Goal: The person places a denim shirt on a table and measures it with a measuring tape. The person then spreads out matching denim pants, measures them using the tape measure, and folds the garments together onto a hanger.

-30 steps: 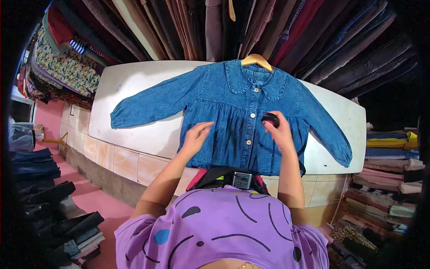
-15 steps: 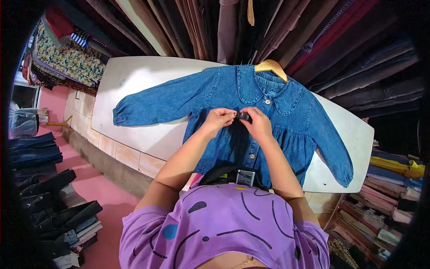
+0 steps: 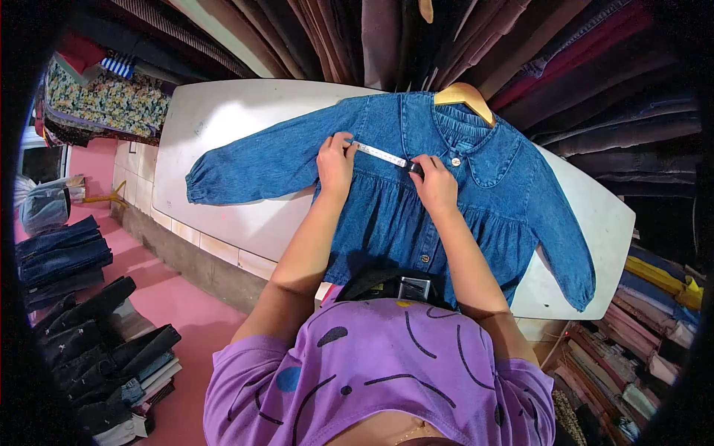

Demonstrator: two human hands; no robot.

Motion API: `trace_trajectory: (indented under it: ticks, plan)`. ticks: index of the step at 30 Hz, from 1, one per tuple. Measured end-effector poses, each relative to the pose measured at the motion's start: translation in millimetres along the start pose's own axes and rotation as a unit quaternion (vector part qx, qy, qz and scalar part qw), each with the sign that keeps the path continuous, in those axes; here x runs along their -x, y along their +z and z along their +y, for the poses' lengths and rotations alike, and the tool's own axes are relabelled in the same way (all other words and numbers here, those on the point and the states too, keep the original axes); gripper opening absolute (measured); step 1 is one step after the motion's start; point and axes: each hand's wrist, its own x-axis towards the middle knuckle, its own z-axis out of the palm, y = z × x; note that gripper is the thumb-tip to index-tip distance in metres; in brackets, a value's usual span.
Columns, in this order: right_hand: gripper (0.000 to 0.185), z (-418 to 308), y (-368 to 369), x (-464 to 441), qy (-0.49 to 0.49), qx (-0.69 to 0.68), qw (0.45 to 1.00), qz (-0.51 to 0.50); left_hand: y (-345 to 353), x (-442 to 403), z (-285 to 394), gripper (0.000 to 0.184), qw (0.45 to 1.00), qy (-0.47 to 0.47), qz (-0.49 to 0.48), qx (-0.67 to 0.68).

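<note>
Tape measure (image 3: 381,154) over blouse (image 3: 387,201), hanger (image 3: 468,99) nearby

- The left hand (image 3: 336,162) has the end of a white tape (image 3: 379,154) in its grip.
- The right hand (image 3: 437,184) holds the tape's small black case (image 3: 413,169).
- The tape goes across the top of a blue shirt (image 3: 387,215).
- The shirt lies on a white surface (image 3: 223,123), with a wooden hanger (image 3: 462,95) in its neck.
- Folded jeans (image 3: 63,256) sit at the left, above a pink floor (image 3: 197,316).
</note>
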Motion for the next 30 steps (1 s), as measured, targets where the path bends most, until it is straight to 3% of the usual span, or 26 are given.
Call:
trace_trajectory:
  ticks: [3, 6, 8, 15, 21, 23, 28, 30]
  plan:
    - [0.026, 0, 0, 0, 0.005, -0.004, 1.000, 0.006, -1, 6, -2, 0.013, 0.994, 0.081, 0.033, -0.060]
    - [0.025, 0, 1, 1, -0.003, -0.003, 1.000, 0.016, -1, 17, -9, 0.017, 0.986, 0.131, -0.015, -0.106]
    - [0.025, 0, 0, 1, 0.000, -0.007, 1.000, 0.016, -4, 27, -5, 0.029, 0.935, 0.256, 0.012, -0.245]
    - [0.023, -2, 2, 2, 0.013, -0.011, 0.999, 0.031, -10, 36, -5, 0.041, 0.932, 0.227, -0.058, -0.276]
    - [0.023, -8, 3, 5, 0.012, -0.018, 0.999, 0.026, -5, 20, 8, 0.021, 0.964, 0.216, -0.020, -0.156]
    - [0.023, -9, 5, 6, 0.001, -0.018, 0.999, 0.031, 1, 14, 12, 0.015, 0.968, 0.169, -0.061, -0.173]
    - [0.023, -13, 6, 4, 0.011, 0.000, 1.000, 0.020, 3, 8, 18, 0.015, 0.967, 0.161, -0.051, -0.192]
    - [0.023, -14, 5, 3, 0.013, 0.004, 1.000, 0.018, 0, 4, 17, 0.016, 0.962, 0.155, -0.103, -0.200]
